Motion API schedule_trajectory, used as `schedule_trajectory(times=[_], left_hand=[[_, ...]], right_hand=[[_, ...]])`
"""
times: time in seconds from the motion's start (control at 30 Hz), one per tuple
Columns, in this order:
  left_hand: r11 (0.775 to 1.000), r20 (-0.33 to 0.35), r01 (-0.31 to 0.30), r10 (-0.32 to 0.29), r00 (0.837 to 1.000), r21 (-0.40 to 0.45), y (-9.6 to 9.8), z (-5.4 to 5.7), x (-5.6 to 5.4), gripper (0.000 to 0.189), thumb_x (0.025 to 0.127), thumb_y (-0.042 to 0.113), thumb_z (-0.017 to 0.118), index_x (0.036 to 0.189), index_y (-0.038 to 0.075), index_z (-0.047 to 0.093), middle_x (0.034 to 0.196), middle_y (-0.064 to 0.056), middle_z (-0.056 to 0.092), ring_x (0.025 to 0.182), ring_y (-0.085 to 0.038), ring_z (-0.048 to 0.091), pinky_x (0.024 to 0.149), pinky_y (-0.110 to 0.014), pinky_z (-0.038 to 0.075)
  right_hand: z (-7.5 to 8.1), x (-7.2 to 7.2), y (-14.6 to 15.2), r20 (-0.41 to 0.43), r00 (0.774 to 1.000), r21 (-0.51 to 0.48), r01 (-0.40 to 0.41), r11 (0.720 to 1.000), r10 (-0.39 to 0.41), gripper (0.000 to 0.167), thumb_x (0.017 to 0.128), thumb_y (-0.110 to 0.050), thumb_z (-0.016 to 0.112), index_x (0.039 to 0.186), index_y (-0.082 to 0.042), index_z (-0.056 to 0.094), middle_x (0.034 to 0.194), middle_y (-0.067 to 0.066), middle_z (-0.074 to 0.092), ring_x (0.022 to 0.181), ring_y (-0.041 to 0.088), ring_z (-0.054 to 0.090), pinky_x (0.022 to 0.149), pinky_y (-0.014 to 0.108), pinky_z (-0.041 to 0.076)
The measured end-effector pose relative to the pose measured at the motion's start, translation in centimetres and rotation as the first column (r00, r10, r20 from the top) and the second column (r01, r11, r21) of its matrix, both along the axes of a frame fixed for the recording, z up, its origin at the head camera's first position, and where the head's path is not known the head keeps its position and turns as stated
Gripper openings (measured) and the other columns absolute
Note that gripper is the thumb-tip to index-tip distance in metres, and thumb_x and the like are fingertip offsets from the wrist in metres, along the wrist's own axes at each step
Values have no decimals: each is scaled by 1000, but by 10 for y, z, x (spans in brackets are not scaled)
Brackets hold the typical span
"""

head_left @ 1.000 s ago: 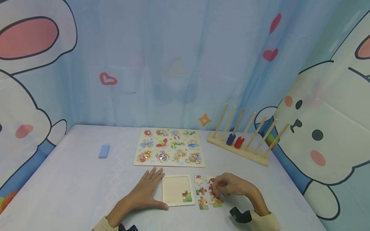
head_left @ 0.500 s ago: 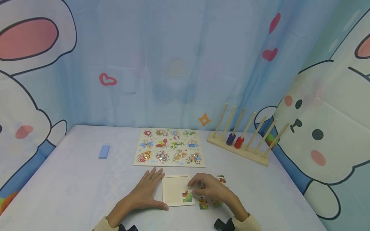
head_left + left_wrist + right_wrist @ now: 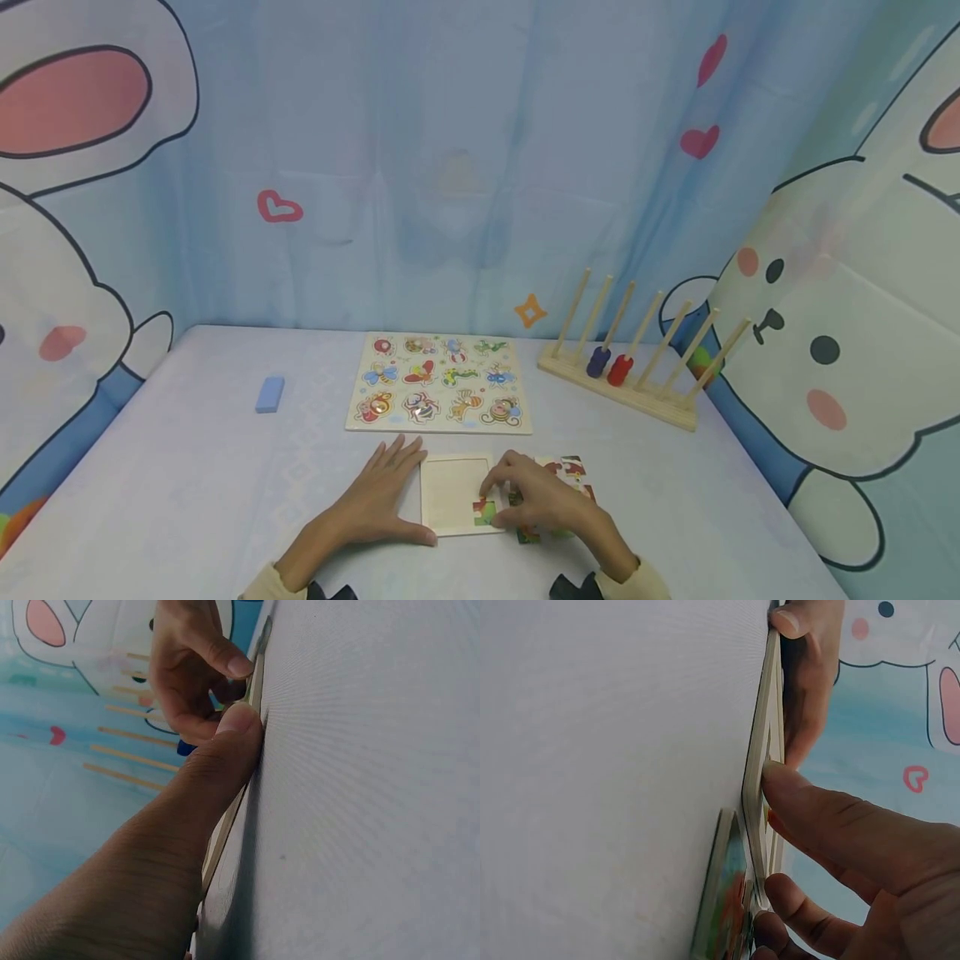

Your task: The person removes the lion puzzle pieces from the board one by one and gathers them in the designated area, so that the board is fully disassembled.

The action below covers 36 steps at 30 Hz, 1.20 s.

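A shallow wooden puzzle tray (image 3: 453, 487) lies flat on the table, with a green and red puzzle piece (image 3: 483, 512) in its lower right corner. My left hand (image 3: 381, 500) rests beside it with fingers spread, its thumb (image 3: 238, 720) touching the tray's near left edge. Over the tray's right side, my right hand (image 3: 542, 498) curls, with thumb and forefinger tips at the corner piece, seemingly pinching it. Several loose puzzle pieces (image 3: 573, 467) lie to the tray's right, partly hidden under that hand; one loose piece (image 3: 724, 892) shows edge-on in the right wrist view.
Behind the tray lies a picture board (image 3: 438, 383) of cartoon bugs. A wooden peg rack (image 3: 645, 398) with blue and red beads stands at back right. A blue block (image 3: 270, 394) sits on the left. A patterned curtain (image 3: 450, 208) closes off the back.
My right hand has moved left from the loose pieces to the tray's right side, then lowered its fingertips to the corner piece. My left hand stays where it was.
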<state>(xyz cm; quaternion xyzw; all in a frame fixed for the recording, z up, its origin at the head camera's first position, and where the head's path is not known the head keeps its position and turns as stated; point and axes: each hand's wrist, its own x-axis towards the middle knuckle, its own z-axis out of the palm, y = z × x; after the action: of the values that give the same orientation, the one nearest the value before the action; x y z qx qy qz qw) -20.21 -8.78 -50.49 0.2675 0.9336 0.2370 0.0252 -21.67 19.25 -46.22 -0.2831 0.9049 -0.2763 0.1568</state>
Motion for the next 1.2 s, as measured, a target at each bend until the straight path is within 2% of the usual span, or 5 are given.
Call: schedule_trajectory(times=[0.2,0.47,0.73,1.03,1.2], left_hand=[[1000,4,0,0,1000,5,0,-1,1,118,61,81,65,148,7,34,157,-10,25,146,-34,12,119,-53,8],[1000,11,-3,3,1000,11,0,-3,1,118,60,82,65,147,8,35,157,-9,26,147,-33,12,119,-52,8],[1000,2,0,0,1000,10,0,-3,1,118,60,82,64,147,8,35,157,-9,26,147,-33,12,119,-52,8],[1000,-4,4,-4,1000,17,-1,-2,0,117,61,81,65,147,8,34,158,-9,25,147,-33,12,119,-52,7],[1000,-5,11,-11,1000,18,0,-3,0,117,61,80,65,147,7,34,158,-9,25,147,-33,11,119,-52,7]], right_hand=[[1,2,-2,14,1000,-16,0,1000,0,24,76,-24,81,98,-25,71,97,-6,52,85,13,46,71,25,42],[-2,4,-5,0,1000,-1,9,1000,-9,23,76,-25,81,96,-24,68,99,-9,53,89,9,48,80,28,47],[-2,2,-1,67,998,-130,-10,991,19,16,84,-17,74,95,-20,62,86,-9,60,75,7,54,65,22,49],[2,-2,10,110,993,-219,-26,975,51,10,88,-13,69,94,-17,61,82,-6,63,71,6,56,60,21,49],[13,-10,44,260,965,-244,20,970,46,8,92,-13,63,96,-8,59,72,0,62,56,9,51,46,20,42]])
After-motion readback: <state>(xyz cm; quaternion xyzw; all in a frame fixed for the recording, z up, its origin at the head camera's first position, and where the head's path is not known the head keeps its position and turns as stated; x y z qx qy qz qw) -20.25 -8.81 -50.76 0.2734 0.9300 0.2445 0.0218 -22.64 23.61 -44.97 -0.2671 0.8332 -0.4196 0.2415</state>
